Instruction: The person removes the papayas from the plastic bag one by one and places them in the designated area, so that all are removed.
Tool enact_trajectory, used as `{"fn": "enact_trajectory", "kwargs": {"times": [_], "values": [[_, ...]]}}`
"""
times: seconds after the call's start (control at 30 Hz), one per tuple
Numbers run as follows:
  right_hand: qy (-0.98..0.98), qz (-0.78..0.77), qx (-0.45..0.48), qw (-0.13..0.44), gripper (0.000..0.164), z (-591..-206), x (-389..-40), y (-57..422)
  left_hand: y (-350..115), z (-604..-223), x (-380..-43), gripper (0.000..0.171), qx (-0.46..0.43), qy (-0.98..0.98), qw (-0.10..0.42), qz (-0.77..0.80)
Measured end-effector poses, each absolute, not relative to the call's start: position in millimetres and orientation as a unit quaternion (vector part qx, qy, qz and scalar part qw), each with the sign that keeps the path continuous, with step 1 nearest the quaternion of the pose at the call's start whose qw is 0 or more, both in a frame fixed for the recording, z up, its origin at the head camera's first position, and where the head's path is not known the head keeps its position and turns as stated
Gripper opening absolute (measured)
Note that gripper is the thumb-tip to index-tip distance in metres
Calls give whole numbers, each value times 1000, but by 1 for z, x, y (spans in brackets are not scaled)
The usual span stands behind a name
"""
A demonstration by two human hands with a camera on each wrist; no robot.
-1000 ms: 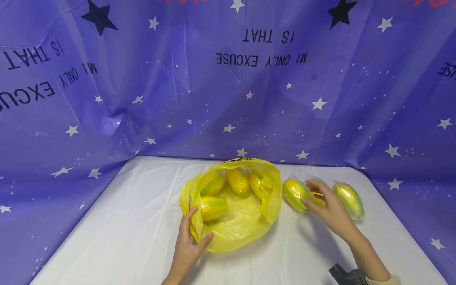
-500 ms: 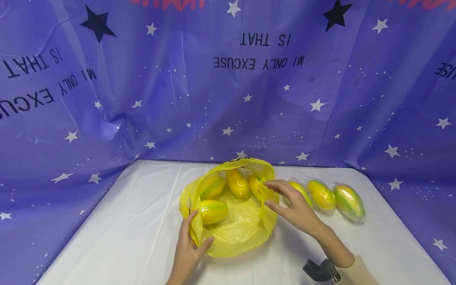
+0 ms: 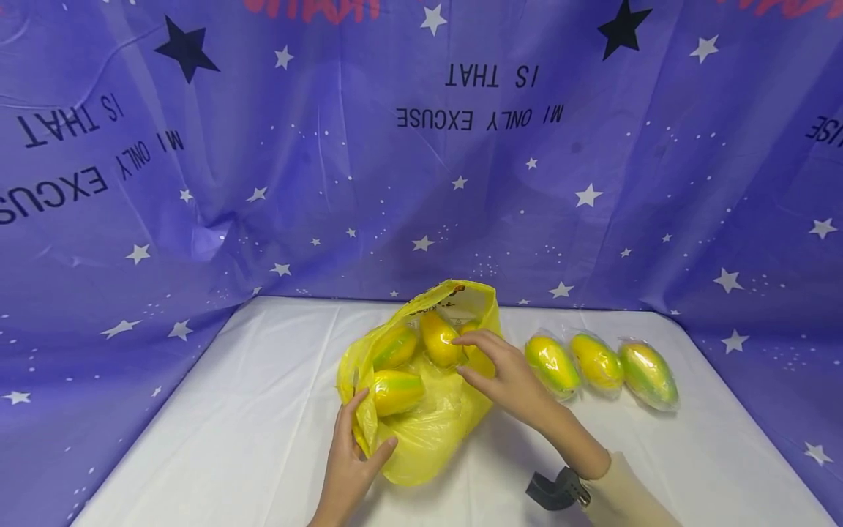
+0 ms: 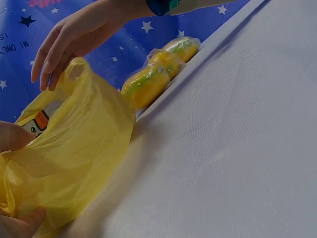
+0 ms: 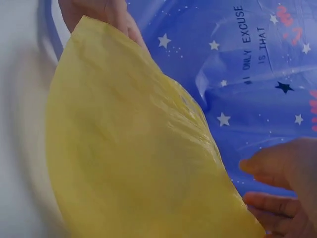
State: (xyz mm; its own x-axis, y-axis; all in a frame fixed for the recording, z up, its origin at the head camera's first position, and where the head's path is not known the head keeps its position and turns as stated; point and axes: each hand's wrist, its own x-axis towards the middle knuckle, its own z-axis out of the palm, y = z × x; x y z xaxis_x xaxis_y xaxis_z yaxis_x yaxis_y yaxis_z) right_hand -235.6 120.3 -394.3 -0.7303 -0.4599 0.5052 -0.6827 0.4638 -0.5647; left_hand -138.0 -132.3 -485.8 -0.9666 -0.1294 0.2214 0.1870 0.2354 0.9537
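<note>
My left hand (image 3: 349, 454) grips the left rim of a yellow plastic bag (image 3: 431, 432), thumb and fingers on opposite sides of it. The bag's mouth faces up, with several clear-wrapped yellow-green mangoes (image 3: 398, 393) inside. Over its right rim reaches my right hand (image 3: 514, 377), fingertips near the back mango (image 3: 440, 340) and thumb apart from the fingers. The left wrist view has the right hand's fingers (image 4: 54, 54) loosely bent above the rim, holding nothing I can see. In the right wrist view the bag's side (image 5: 129, 144) hides the mangoes.
Three wrapped mangoes lie in a row right of the bag: a near one (image 3: 553, 366), a middle one (image 3: 597, 362) and an outer one (image 3: 648, 373). White cloth (image 3: 230, 424) covers the table. A purple star-print curtain (image 3: 369, 161) hangs behind and at both sides.
My right hand has moved left from above the loose mangoes to the bag. The bag's right side has shifted left and its mouth has narrowed. The left hand stays nearly still.
</note>
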Motion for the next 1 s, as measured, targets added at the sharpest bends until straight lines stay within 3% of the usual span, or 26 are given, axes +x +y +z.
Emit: {"fn": "enact_trajectory", "kwargs": {"times": [0.33,0.7,1.0], "values": [[-850,361,364,126,40,-395,-236,100,-132,-485,-137,81,-16,-765,128,-631],[-852,362,376,40,49,-403,-239,79,-132,-484,-137,81,-19,-766,127,-630],[-843,353,406,7,54,-411,-246,63,-132,-483,-137,81,-17,-767,131,-627]]}}
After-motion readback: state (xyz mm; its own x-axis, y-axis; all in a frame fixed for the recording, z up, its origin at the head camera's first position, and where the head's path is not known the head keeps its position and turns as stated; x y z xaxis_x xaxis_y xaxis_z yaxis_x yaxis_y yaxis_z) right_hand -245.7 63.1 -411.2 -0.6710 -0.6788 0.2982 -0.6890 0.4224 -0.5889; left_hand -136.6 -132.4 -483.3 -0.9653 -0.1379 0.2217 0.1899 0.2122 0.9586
